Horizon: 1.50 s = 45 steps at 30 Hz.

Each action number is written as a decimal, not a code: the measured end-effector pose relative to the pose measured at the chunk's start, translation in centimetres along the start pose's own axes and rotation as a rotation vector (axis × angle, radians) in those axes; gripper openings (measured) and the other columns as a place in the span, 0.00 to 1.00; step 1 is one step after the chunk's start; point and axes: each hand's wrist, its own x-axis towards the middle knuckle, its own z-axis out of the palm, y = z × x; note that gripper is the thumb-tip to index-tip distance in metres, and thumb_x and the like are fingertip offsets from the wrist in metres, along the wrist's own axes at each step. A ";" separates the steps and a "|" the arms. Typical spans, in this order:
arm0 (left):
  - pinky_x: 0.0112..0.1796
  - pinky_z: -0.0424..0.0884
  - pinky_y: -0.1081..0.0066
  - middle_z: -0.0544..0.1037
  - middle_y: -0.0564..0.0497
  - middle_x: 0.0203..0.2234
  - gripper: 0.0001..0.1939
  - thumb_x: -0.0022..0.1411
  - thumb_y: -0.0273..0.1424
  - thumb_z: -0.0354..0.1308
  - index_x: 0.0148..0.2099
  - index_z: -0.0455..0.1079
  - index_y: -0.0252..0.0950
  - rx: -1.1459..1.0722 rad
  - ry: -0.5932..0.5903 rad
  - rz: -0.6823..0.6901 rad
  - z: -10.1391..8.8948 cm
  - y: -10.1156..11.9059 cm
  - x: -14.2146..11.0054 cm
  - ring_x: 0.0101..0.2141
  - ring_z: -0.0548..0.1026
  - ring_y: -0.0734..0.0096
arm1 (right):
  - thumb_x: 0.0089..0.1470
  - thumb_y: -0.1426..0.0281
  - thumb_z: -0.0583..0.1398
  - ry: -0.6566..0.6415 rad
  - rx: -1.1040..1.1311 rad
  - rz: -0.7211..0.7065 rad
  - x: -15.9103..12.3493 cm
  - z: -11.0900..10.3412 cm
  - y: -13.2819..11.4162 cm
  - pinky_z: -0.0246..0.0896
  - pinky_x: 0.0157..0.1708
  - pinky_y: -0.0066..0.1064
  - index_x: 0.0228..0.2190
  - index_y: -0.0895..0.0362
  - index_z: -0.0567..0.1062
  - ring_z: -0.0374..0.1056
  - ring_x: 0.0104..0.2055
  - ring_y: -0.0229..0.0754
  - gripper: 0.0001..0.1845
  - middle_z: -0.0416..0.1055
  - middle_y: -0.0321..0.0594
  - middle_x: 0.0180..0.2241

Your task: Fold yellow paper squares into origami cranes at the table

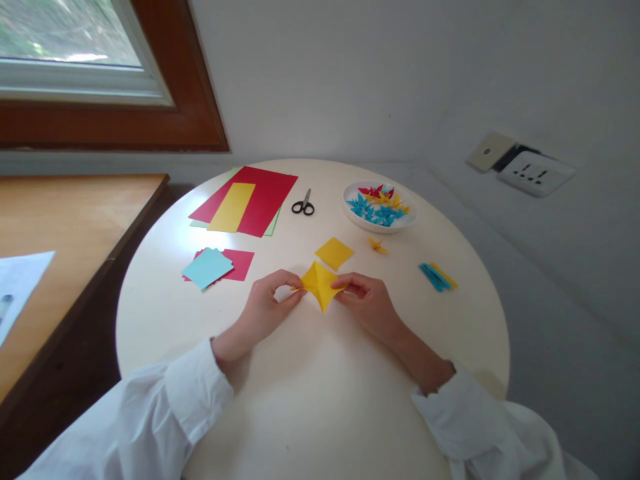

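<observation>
Between my two hands is a creased yellow paper square, partly folded, with corners pointing toward and away from me. My left hand pinches its left corner between thumb and fingers. On the opposite side, my right hand pinches the right corner. Just beyond lies a flat yellow sheet on the table. A small folded yellow paper figure, like a crane, rests behind my right hand.
On the round white table lie black-handled scissors, large red paper with a yellow strip, light-blue squares, and folded blue strips. A white plate holds several folded figures. A wooden desk stands left.
</observation>
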 end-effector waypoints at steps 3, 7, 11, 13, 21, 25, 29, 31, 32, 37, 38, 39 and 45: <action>0.34 0.71 0.71 0.76 0.48 0.29 0.01 0.54 0.27 0.55 0.31 0.67 0.34 0.024 -0.015 0.029 0.0 0.1 0.0 0.31 0.74 0.71 | 0.37 0.72 0.63 0.000 -0.031 -0.015 -0.2 0.1 -0.2 0.68 0.36 0.33 0.22 0.57 0.75 0.72 0.32 0.40 0.04 0.76 0.39 0.27; 0.32 0.71 0.71 0.76 0.50 0.28 0.01 0.54 0.26 0.54 0.31 0.66 0.36 0.068 -0.029 0.075 -0.1 0.3 -0.1 0.29 0.73 0.72 | 0.39 0.74 0.62 -0.019 -0.120 -0.039 -0.5 0.1 -0.5 0.67 0.34 0.33 0.21 0.57 0.74 0.71 0.30 0.40 0.02 0.76 0.38 0.25; 0.31 0.70 0.72 0.75 0.50 0.28 0.01 0.53 0.25 0.54 0.31 0.66 0.36 0.090 -0.045 0.087 0.0 0.4 -0.2 0.29 0.73 0.72 | 0.40 0.74 0.60 -0.034 -0.176 -0.072 -0.7 0.2 -0.7 0.67 0.33 0.32 0.21 0.56 0.74 0.71 0.29 0.40 0.01 0.75 0.38 0.25; 0.32 0.70 0.72 0.75 0.50 0.28 0.02 0.53 0.25 0.54 0.31 0.66 0.36 0.093 -0.049 0.083 0.1 0.4 -0.2 0.30 0.73 0.72 | 0.40 0.74 0.60 -0.033 -0.199 -0.091 -0.8 0.3 -0.7 0.67 0.32 0.31 0.21 0.56 0.73 0.71 0.29 0.40 0.02 0.75 0.37 0.25; 0.34 0.70 0.72 0.72 0.51 0.29 0.04 0.54 0.25 0.55 0.34 0.63 0.36 0.032 -0.019 0.016 0.4 0.4 -0.6 0.31 0.72 0.73 | 0.42 0.74 0.59 -0.007 -0.263 -0.155 -1.1 0.7 -1.0 0.67 0.31 0.29 0.24 0.55 0.71 0.72 0.30 0.39 0.02 0.75 0.36 0.26; 0.35 0.71 0.71 0.72 0.51 0.29 0.06 0.53 0.24 0.55 0.35 0.63 0.36 -0.029 -0.022 -0.003 0.5 0.6 -0.7 0.32 0.72 0.73 | 0.42 0.73 0.59 0.005 -0.237 -0.173 -1.2 0.9 -1.1 0.68 0.33 0.29 0.26 0.54 0.68 0.72 0.31 0.38 0.05 0.74 0.35 0.28; 0.34 0.71 0.70 0.74 0.50 0.29 0.04 0.54 0.24 0.54 0.34 0.66 0.36 -0.019 -0.059 -0.015 0.4 0.7 -0.6 0.32 0.72 0.71 | 0.42 0.74 0.59 -0.017 -0.230 -0.195 -1.4 1.0 -1.1 0.69 0.35 0.30 0.27 0.54 0.67 0.73 0.32 0.39 0.06 0.74 0.35 0.29; 0.34 0.71 0.70 0.74 0.49 0.29 0.03 0.54 0.24 0.54 0.33 0.67 0.36 -0.031 -0.090 -0.009 0.3 0.7 -0.6 0.32 0.73 0.71 | 0.42 0.75 0.58 -0.035 -0.225 -0.214 -1.5 1.0 -1.1 0.69 0.36 0.30 0.28 0.53 0.67 0.73 0.33 0.38 0.08 0.74 0.35 0.29; 0.34 0.71 0.70 0.74 0.49 0.29 0.04 0.54 0.24 0.54 0.34 0.67 0.36 -0.042 -0.104 -0.004 0.3 0.7 -0.6 0.31 0.73 0.71 | 0.42 0.75 0.58 -0.043 -0.224 -0.219 -1.5 1.0 -1.2 0.69 0.36 0.30 0.28 0.53 0.67 0.73 0.33 0.38 0.08 0.74 0.35 0.30; 0.35 0.71 0.70 0.75 0.49 0.30 0.04 0.55 0.25 0.54 0.34 0.69 0.36 -0.099 -0.168 -0.038 0.3 0.6 -0.5 0.32 0.74 0.71 | 0.43 0.77 0.58 -0.067 -0.267 -0.264 -1.6 1.0 -1.3 0.69 0.36 0.29 0.30 0.53 0.68 0.73 0.33 0.37 0.09 0.75 0.35 0.30; 0.35 0.71 0.70 0.75 0.49 0.30 0.04 0.54 0.25 0.55 0.34 0.69 0.36 -0.108 -0.171 -0.055 0.4 0.6 -0.5 0.32 0.74 0.70 | 0.43 0.77 0.58 -0.065 -0.278 -0.283 -1.6 1.0 -1.3 0.69 0.35 0.28 0.30 0.54 0.68 0.73 0.33 0.37 0.09 0.75 0.35 0.30; 0.35 0.71 0.70 0.75 0.49 0.30 0.04 0.54 0.26 0.55 0.34 0.69 0.36 -0.115 -0.172 -0.070 0.4 0.7 -0.5 0.33 0.74 0.70 | 0.43 0.77 0.58 -0.062 -0.288 -0.300 -1.6 1.0 -1.3 0.69 0.35 0.28 0.29 0.54 0.69 0.73 0.32 0.37 0.09 0.75 0.36 0.30; 0.31 0.71 0.73 0.76 0.50 0.28 0.03 0.54 0.26 0.55 0.33 0.69 0.35 -0.103 -0.203 -0.103 0.6 0.9 -0.4 0.30 0.74 0.72 | 0.45 0.76 0.58 -0.064 -0.302 -0.340 -1.5 1.2 -1.2 0.69 0.32 0.26 0.29 0.54 0.70 0.72 0.31 0.36 0.06 0.75 0.36 0.29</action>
